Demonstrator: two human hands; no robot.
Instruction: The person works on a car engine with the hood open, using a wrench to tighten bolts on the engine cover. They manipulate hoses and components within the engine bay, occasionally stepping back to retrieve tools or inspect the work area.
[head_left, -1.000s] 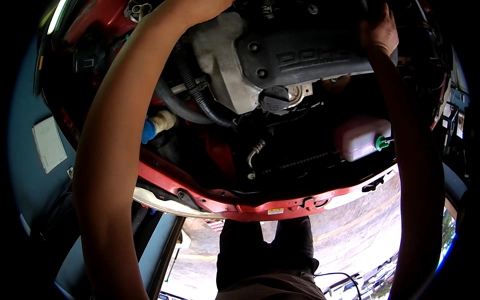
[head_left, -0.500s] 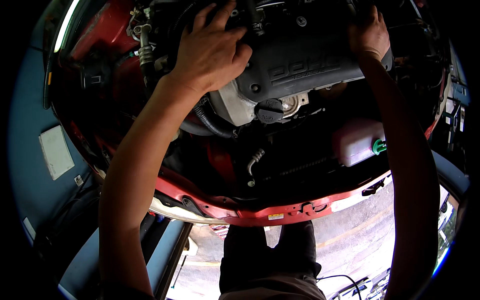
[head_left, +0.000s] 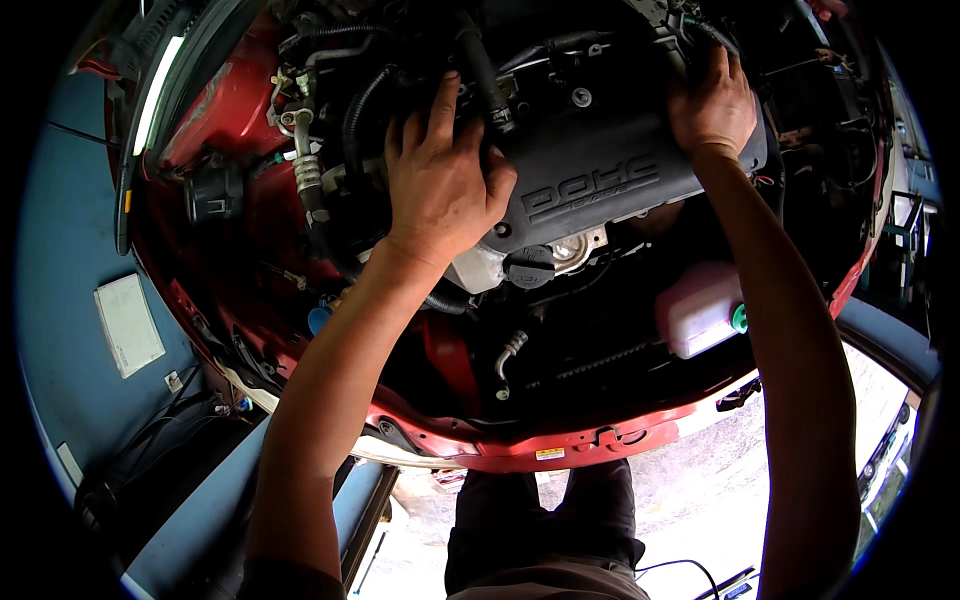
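Note:
My left hand [head_left: 440, 185], fingers spread, rests over the left part of the engine, beside the black plastic cover [head_left: 590, 185], its index finger reaching toward a black hose [head_left: 480, 80]. My right hand [head_left: 715, 110] is at the cover's upper right end, fingers bent among dark hoses and metal fittings; what they hold is hidden. Below the cover are the black oil cap [head_left: 528, 268] and a pale metal housing [head_left: 478, 272].
The red car's front edge [head_left: 540, 450] curves between me and the engine. A translucent reservoir with pink fluid [head_left: 690, 315] sits lower right, a blue cap [head_left: 320, 320] lower left. A blue surface [head_left: 60, 320] with a white rectangle [head_left: 130, 320] stands at far left; my legs show below.
The view has shifted, bringing more of the engine's far side into sight. My left hand has come fully into frame, slightly nearer me over the engine. My right hand stays near the cover's right end.

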